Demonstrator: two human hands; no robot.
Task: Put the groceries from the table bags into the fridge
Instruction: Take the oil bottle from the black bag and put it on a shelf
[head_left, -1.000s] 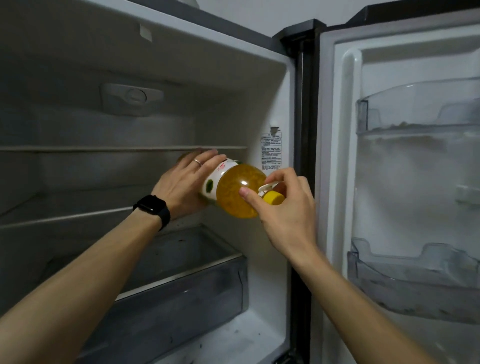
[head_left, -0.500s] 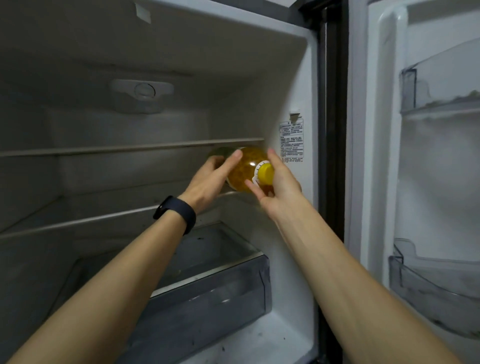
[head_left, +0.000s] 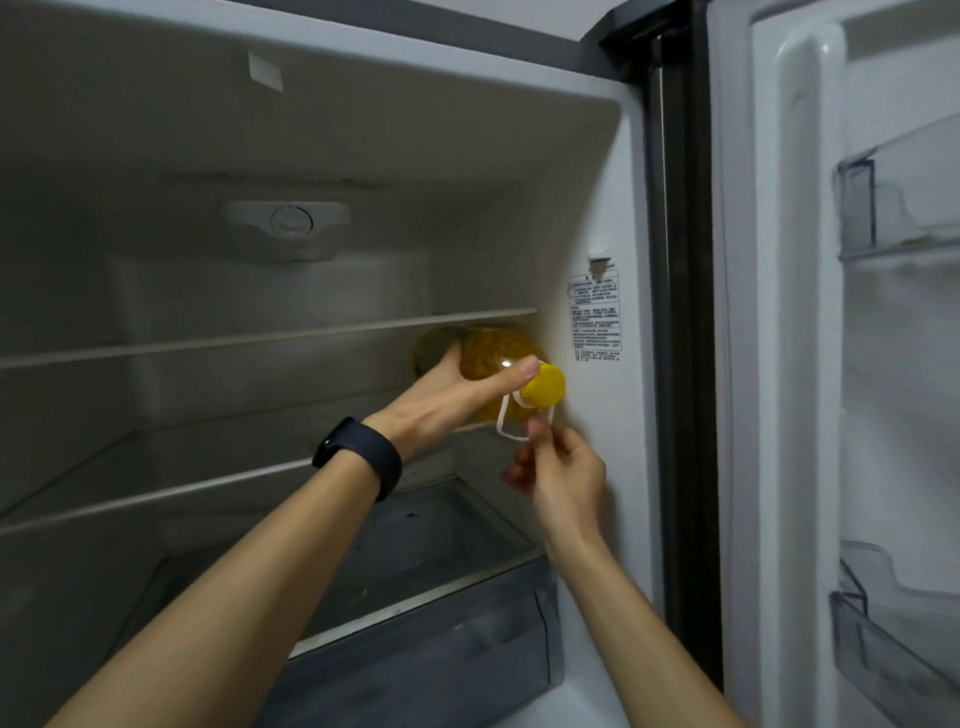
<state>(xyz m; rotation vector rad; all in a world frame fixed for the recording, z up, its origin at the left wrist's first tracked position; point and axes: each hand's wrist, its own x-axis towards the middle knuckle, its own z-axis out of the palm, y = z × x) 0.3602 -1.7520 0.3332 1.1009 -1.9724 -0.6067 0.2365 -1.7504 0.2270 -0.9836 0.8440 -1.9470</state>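
Observation:
A bottle of yellow oil (head_left: 493, 353) lies on its side at the right end of the fridge's middle shelf (head_left: 208, 483), its yellow cap (head_left: 543, 384) pointing out at me. My left hand (head_left: 447, 400), with a dark watch on the wrist, grips the bottle's body, thumb across the neck. My right hand (head_left: 566, 478) is just below the cap with curled fingers. Its fingertips pinch the white carry loop (head_left: 506, 426) hanging from the neck. The bottle's far end is hidden in shadow under the upper shelf (head_left: 260, 338).
The fridge's right inner wall with a label (head_left: 595, 317) is right beside the bottle. A grey crisper drawer (head_left: 415, 649) sits below the shelf. The open door on the right carries an upper bin (head_left: 898, 208) and a lower bin (head_left: 893, 649).
The bottle went deeper onto the middle shelf and now lies flat. My right hand left the cap and dropped to the white loop; my left hand still grips the body.

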